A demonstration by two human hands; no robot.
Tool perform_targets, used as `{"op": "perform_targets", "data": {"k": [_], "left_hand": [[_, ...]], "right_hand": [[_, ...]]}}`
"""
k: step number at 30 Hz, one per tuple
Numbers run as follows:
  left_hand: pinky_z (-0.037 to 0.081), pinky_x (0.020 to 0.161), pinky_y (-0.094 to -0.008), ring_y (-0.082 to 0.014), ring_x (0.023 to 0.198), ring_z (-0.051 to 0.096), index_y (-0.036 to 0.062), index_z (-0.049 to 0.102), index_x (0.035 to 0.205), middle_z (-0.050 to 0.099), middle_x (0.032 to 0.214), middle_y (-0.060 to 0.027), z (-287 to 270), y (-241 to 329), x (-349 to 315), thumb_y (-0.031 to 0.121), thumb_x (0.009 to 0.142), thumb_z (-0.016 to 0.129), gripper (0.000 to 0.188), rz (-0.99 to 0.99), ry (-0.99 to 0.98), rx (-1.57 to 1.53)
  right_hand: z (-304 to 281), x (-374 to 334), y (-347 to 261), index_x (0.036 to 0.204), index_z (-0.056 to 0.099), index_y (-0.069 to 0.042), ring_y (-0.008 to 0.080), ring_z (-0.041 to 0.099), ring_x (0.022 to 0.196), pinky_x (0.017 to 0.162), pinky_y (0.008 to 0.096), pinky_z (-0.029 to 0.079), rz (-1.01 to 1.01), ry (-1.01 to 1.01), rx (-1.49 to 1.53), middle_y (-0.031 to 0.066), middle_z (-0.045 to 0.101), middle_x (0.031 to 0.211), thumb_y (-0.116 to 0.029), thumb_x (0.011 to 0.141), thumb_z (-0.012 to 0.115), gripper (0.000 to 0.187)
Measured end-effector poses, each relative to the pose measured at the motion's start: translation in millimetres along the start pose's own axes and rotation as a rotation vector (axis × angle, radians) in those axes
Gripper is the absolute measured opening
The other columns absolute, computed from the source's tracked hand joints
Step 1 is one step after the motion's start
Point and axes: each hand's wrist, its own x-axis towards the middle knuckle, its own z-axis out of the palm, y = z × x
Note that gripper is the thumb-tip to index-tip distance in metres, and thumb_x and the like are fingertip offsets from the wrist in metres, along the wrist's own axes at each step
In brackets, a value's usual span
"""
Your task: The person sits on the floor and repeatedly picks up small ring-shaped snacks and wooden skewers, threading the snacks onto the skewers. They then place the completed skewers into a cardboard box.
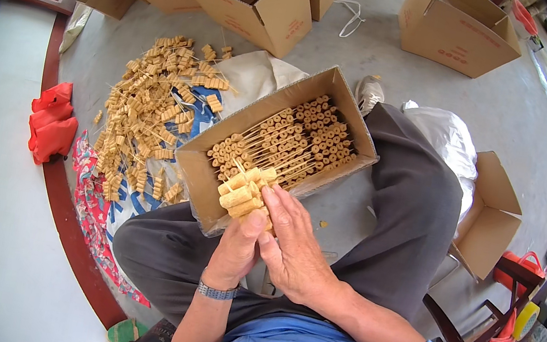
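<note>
Both my hands are closed around a bunch of skewers threaded with small tan rolls. My left hand, with a metal watch on its wrist, grips the bunch from the near left. Against its right side press the fingers of my right hand. The bunch is above the near left part of an open cardboard box. Inside the box, rows of similar skewers lie packed, roll ends up, with thin sticks showing between them. My fingers hide the lower part of the held bunch.
A big loose heap of skewers lies on cloth at the left. Open cardboard boxes stand at the back, another box at the far right. A white sack lies beside my right knee. Red bags rest by the wall.
</note>
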Motion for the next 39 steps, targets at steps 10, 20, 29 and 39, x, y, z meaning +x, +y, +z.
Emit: {"op": "perform_targets", "data": {"k": [10, 20, 29, 39], "left_hand": [[0.04, 0.109, -0.0387, -0.0235, 0.128, 0.049, 0.0032, 0.036, 0.145, 0.048, 0.141, -0.0101, 1, 6, 5, 0.043, 0.085, 0.07, 0.08, 0.106, 0.062, -0.075], [0.047, 0.1, -0.0343, -0.0193, 0.121, 0.053, -0.0028, 0.032, 0.141, 0.05, 0.132, -0.0129, 6, 70, 27, 0.006, 0.08, 0.074, 0.074, 0.107, 0.014, 0.336], [0.047, 0.098, -0.0419, -0.0363, 0.112, 0.057, -0.007, 0.036, 0.137, 0.054, 0.123, -0.024, 16, 54, 131, 0.027, 0.071, 0.079, 0.085, 0.258, 0.017, 1.607], [0.032, 0.109, -0.0475, -0.0357, 0.126, 0.044, -0.0015, 0.034, 0.141, 0.047, 0.134, -0.0198, 18, -35, 212, 0.023, 0.07, 0.081, 0.089, 0.569, 0.19, 1.859]], "right_hand": [[2, 3, 0, 0.15, 0.029, -0.001, 0.0435, 0.03, 0.138, 0.115, 0.0478, 0.025, 0.011, 0.031, 0.029, 0.0266, 0.03, 0.15, -0.028, 0.101, 0.043, 0.057], [-13, 7, -1, 0.148, 0.028, 0.005, 0.0444, 0.031, 0.138, 0.115, 0.0459, 0.027, 0.075, 0.134, 0.208, 0.0304, 0.031, 0.148, -0.036, 0.101, 0.048, 0.066], [-5, -14, 9, 0.137, 0.043, 0.005, 0.0389, 0.044, 0.128, 0.106, 0.0473, 0.037, 0.162, -0.212, -0.265, 0.0253, 0.043, 0.141, -0.033, 0.095, 0.057, 0.058], [-4, -26, 14, 0.131, 0.05, 0.003, 0.0342, 0.05, 0.121, 0.101, 0.0429, 0.039, 0.045, -0.338, -0.37, 0.02, 0.052, 0.133, -0.03, 0.092, 0.06, 0.052]]}}
